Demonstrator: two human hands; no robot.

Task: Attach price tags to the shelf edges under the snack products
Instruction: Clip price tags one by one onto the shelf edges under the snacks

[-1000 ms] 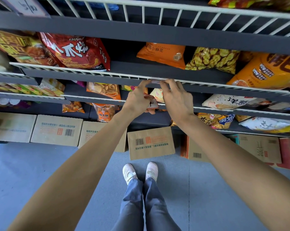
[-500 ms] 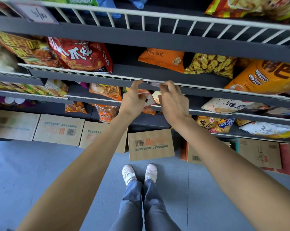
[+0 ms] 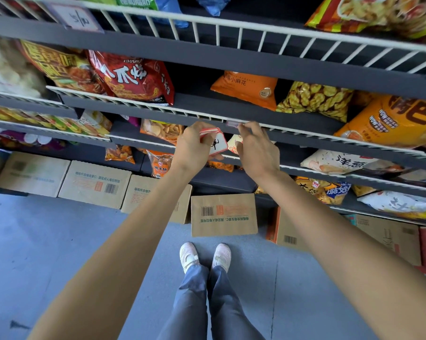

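Observation:
My left hand (image 3: 193, 146) grips a small stack of white price tags with red borders (image 3: 215, 141), just below the white wire edge of the middle shelf (image 3: 158, 107). My right hand (image 3: 256, 148) is right beside it, fingers reaching up to the same edge, where a small clear tag holder (image 3: 232, 123) sits on the rail. An orange snack bag (image 3: 246, 88) lies on the shelf above that spot. Whether my right fingertips pinch the holder is not visible. Another tag (image 3: 81, 19) hangs on the top shelf's rail at upper left.
Red (image 3: 133, 77), yellow (image 3: 316, 99) and orange (image 3: 393, 121) snack bags fill the shelves. Lower shelves hold more bags. Cardboard boxes (image 3: 223, 214) line the grey floor under the shelving, near my feet (image 3: 204, 256).
My left hand has dropped from the shelf edge and pulled back with the tag stack, now showing its front card. My right hand stays near the rail. The view tilted slightly upward.

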